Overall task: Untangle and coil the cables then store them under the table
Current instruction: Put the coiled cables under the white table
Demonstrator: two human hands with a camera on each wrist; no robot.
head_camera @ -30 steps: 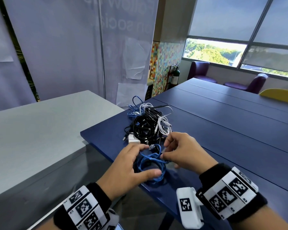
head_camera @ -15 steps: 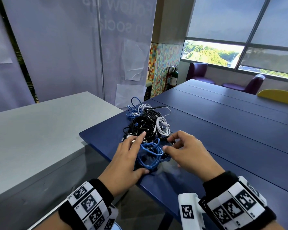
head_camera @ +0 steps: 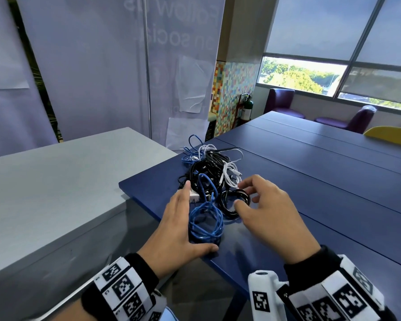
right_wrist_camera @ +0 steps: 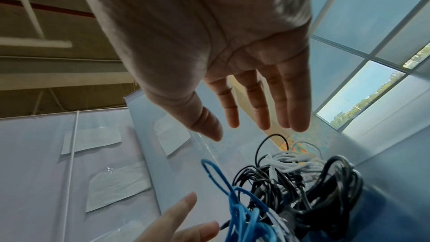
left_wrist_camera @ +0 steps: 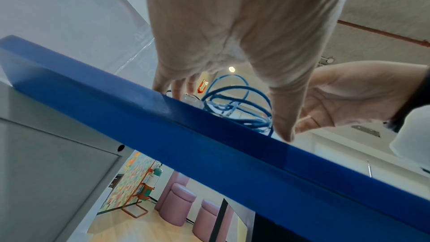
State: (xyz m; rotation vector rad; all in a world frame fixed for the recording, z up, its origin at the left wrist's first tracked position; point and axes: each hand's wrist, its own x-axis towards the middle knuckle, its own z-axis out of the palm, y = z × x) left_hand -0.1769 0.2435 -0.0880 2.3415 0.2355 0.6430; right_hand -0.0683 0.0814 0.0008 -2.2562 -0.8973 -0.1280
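Note:
A coiled blue cable (head_camera: 205,224) lies on the blue table (head_camera: 310,181) near its front corner. My left hand (head_camera: 182,216) lies flat beside the coil's left side, fingers straight, thumb along the table's near edge. Just right of the blue coil sits a small black coil (head_camera: 235,201). My right hand (head_camera: 255,195) hovers over it with fingers spread and holds nothing. Behind both lies a tangle of black, white and blue cables (head_camera: 208,170). The right wrist view shows my open right hand (right_wrist_camera: 244,80) above the tangle (right_wrist_camera: 302,190).
A white adapter (head_camera: 194,197) sits by my left fingertips. A lower grey table (head_camera: 56,186) adjoins on the left. Purple chairs (head_camera: 283,100) and a yellow chair (head_camera: 391,135) stand beyond the table. In the left wrist view, floor and pink stools (left_wrist_camera: 179,205) show under the table's edge (left_wrist_camera: 209,135).
Both hands held the blue coil a second ago; they have let go and opened. The coil now lies on the table, and my right hand has shifted right over the black coil.

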